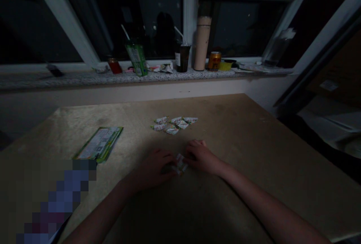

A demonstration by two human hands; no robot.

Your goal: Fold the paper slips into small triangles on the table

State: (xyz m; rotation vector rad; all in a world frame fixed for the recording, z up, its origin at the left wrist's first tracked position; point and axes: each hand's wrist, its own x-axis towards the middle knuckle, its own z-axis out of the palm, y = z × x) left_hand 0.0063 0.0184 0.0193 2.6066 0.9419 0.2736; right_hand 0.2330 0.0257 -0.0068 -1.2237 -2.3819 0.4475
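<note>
Head view: left hand (153, 168) and right hand (201, 157) both pinch one wrapper (179, 164), lower centre, on the table (254, 153). Hold it flat and steady; avoid disturbing the pile (175, 124) just above.

Brightness: dim; the packet (179, 165) between my left hand (153, 168) and right hand (201, 157) is murky.
Source: weak light falling on the table (239, 131) centre.
Window (158, 14): black, few bright specks.
Edges: bowed frames, dark corners.
Lower left: pixelated patch.

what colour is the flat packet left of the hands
Flat packet: green and white, clearest in head view.
</note>
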